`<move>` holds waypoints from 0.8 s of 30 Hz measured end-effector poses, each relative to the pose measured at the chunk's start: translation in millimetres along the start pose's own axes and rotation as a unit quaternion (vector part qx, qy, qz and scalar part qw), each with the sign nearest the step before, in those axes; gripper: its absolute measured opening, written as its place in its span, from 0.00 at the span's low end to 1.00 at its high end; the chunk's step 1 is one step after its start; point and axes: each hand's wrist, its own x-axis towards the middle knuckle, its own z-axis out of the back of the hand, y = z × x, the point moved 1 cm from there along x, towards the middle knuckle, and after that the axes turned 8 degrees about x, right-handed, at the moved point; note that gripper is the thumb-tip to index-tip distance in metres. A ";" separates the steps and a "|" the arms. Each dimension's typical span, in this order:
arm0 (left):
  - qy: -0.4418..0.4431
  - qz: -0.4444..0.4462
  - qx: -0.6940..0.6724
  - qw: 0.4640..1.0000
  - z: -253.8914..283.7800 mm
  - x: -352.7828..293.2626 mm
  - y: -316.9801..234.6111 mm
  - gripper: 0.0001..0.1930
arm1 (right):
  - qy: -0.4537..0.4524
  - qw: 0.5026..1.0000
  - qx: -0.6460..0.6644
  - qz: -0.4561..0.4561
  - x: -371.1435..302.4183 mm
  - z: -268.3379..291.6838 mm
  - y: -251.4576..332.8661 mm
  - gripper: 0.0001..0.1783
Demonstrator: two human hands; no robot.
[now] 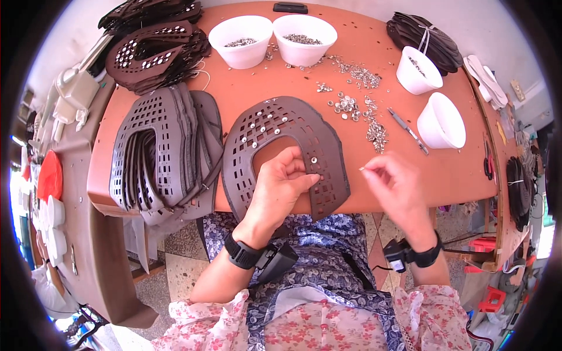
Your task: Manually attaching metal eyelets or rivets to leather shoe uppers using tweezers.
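Note:
A dark brown horseshoe-shaped leather-like piece with rows of rectangular slots lies at the table's front edge. Several small silver rivets sit in its upper left part, and a single rivet is on its right arm. My left hand grips that right arm by its inner edge, thumb on top; the fingers beneath are partly hidden. Just right of the piece and apart from it, my right hand pinches a tiny light-coloured bit, which looks like a rivet part, between thumb and finger.
Similar brown pieces are stacked on the left. Two white bowls of small metal parts stand at the back, with more white bowls at right. Loose rivets and a pen lie between. Scissors are near the right edge.

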 end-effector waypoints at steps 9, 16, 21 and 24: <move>0.005 0.004 -0.026 1.000 2.7 -1.0 0.8 0.16 | 0.000 0.993 -0.033 0.117 2.0 -48.3 8.8 0.06; 0.007 -0.009 -0.027 1.000 2.9 -0.1 2.8 0.15 | 0.019 0.997 -0.032 0.070 6.1 -49.9 10.9 0.05; 0.003 -0.018 -0.013 1.000 0.7 0.6 3.1 0.14 | 0.040 0.997 0.055 -0.033 11.8 -48.6 8.1 0.05; -0.007 -0.020 0.006 1.000 0.8 1.1 5.1 0.13 | 0.059 0.987 0.112 -0.100 14.5 -47.0 3.6 0.06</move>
